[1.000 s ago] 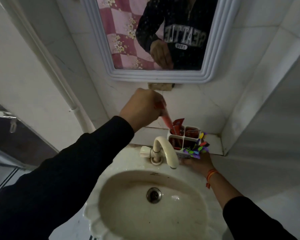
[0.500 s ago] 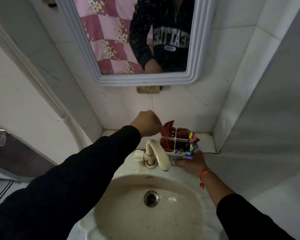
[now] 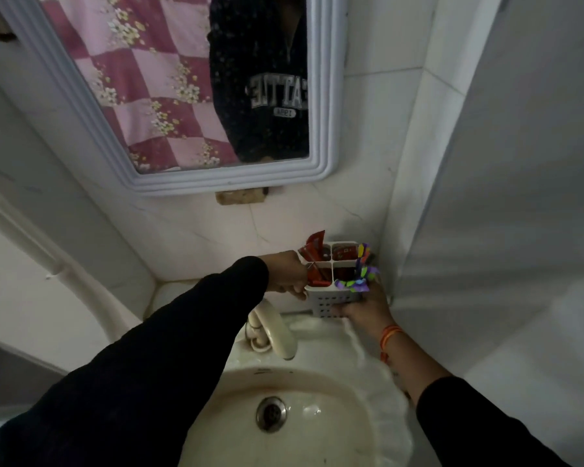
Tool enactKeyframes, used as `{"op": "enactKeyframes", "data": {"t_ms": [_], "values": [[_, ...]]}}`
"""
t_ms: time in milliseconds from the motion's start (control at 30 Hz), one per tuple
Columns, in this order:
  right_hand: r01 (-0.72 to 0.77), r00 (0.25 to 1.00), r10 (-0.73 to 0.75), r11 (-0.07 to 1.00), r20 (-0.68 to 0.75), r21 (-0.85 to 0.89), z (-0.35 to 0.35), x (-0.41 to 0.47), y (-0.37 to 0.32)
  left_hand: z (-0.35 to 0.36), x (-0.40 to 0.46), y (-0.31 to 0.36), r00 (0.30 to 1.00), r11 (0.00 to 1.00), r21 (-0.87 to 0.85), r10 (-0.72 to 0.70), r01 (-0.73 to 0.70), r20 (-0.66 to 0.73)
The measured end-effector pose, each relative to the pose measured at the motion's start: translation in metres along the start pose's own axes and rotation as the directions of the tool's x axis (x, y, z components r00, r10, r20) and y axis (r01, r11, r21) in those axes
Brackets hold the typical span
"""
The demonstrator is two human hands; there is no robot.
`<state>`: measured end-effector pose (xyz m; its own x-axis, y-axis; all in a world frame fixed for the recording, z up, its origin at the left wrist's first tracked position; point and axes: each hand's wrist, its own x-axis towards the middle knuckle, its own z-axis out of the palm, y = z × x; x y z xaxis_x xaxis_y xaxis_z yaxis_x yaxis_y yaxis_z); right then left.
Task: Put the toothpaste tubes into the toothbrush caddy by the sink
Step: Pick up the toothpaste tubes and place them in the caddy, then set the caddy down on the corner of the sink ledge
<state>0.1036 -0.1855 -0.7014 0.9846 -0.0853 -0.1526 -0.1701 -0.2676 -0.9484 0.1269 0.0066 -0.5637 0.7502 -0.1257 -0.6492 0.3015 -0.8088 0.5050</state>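
White plastic caddy (image 3: 331, 299) with red toothpaste tubes (image 3: 312, 251) inside is between both hands: the left hand (image 3: 289, 273) grips its left side, the right hand (image 3: 368, 306) holds its base, near the sink (image 3: 368, 372).

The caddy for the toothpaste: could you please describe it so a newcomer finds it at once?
Look past the tap to the corner ledge behind the sink. The caddy is the small white perforated box with four compartments, red tubes poking out and coloured trim on its right.
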Motion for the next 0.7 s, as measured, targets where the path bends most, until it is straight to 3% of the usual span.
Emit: {"op": "enactKeyframes", "data": {"t_ms": [300, 567, 700], "values": [[-0.051, 0.986, 0.038, 0.996, -0.16, -0.079, -0.014, -0.002, 0.001, 0.011, 0.005, 0.035, 0.999, 1.0, -0.004, 0.0, -0.001, -0.043], [-0.122, 0.985, 0.087, 0.961, -0.147, -0.247, -0.024, -0.029, -0.025, 0.03, -0.011, 0.036, 0.988, 0.997, -0.003, 0.07, -0.071, -0.14], [-0.183, 0.982, 0.148, 0.908, -0.121, -0.376, -0.029, -0.063, -0.042, 0.024, -0.031, 0.028, 0.955, 0.976, 0.169, 0.178, -0.139, -0.236]]}}
